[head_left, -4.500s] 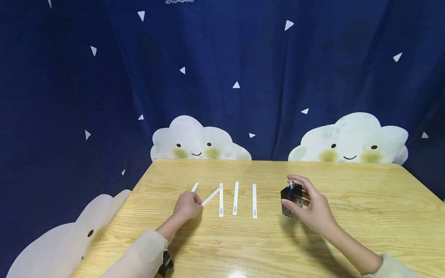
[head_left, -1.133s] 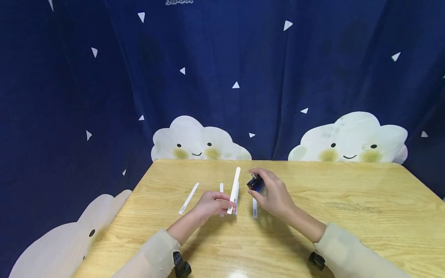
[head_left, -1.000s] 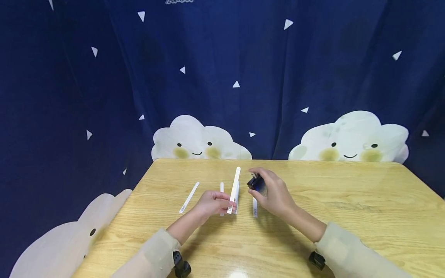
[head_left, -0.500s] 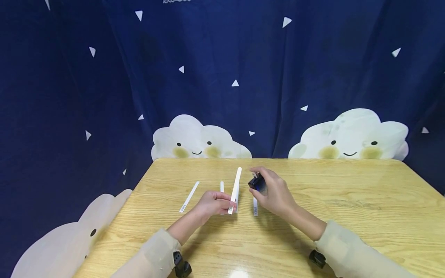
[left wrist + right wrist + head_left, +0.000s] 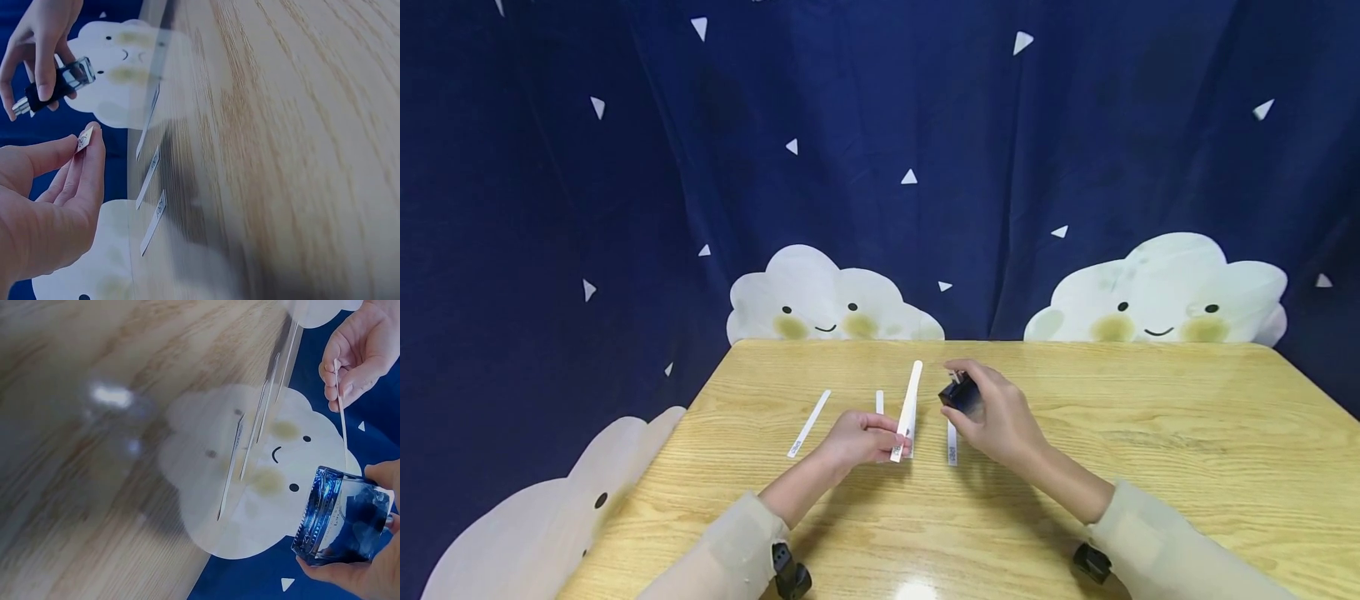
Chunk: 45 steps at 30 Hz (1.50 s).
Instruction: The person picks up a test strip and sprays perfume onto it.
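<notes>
Perfume bottle (image 5: pixel 962 397), dark glass with a silver spray top (image 5: pixel 22 106), was held tilted above the table (image 5: pixel 1187 442), just right of the scene's middle. The right hand (image 5: pixel 1004 418) gripped it, thumb on one side and a finger curved over by the spray top; whether that finger pressed down, I could not tell. Just left of the bottle, and apart from it in the head view, a white paper strip (image 5: pixel 907 407) was raised, its far end leaning slightly right. The left hand (image 5: pixel 859 438) pinched that strip near its marked near end, between thumb and fingers.

Four more strips lay on the tabletop below. The leftmost strip (image 5: pixel 809 423) slanted, its far end toward the right, well apart from the bottle. A second strip (image 5: pixel 879 402) and a third strip (image 5: pixel 912 427) were partly hidden by the left hand and the raised strip. The rightmost strip (image 5: pixel 952 443) ran out from under the bottle toward the near side. Small dark print marked their near ends.

Both arms wore pale sleeves, with a black device (image 5: pixel 791 572) at the left wrist and another black device (image 5: pixel 1092 562) at the right. Beyond the far edge hung a navy curtain (image 5: pixel 850 108) with white triangles and smiling clouds.
</notes>
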Available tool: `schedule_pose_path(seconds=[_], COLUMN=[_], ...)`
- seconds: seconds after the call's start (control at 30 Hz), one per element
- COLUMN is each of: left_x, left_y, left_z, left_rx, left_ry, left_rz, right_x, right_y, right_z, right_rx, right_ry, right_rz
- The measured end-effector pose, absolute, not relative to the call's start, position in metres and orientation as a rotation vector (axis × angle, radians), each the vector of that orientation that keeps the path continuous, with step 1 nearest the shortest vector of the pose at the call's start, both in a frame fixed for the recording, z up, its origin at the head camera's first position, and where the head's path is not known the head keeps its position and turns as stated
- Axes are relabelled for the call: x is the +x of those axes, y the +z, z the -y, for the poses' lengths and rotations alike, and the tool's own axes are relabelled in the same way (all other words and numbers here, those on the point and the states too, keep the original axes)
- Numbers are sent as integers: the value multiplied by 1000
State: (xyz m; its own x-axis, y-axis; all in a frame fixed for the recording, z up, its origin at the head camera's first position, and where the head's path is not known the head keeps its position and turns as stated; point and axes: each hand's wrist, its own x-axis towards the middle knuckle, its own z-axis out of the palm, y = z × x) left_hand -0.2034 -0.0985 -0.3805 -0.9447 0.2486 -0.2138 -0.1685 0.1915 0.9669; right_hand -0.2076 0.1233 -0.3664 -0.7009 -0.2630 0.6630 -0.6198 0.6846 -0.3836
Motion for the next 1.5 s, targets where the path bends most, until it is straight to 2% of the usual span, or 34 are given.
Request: schedule_pose_path(seconds=[0.77, 1.03, 1.27, 1.5], left_x=[-212, -211, -213, -206], left_y=[-392, -394, -406, -398], left_z=[138, 146, 159, 158], left_rx=[27, -93, -98, -267], left_ry=[1813, 1814, 1772, 1698], left_rz=[-2198, -2244, -2295, -2466], right_x=[-202, -202, -201, -201], right_y=[-369, -370, -372, -370], right_z=[-150, -154, -153, -152], right_rx=[657, 672, 675, 661], right_ry=[818, 813, 817, 832], right_rz=[2305, 2296, 2304, 2302])
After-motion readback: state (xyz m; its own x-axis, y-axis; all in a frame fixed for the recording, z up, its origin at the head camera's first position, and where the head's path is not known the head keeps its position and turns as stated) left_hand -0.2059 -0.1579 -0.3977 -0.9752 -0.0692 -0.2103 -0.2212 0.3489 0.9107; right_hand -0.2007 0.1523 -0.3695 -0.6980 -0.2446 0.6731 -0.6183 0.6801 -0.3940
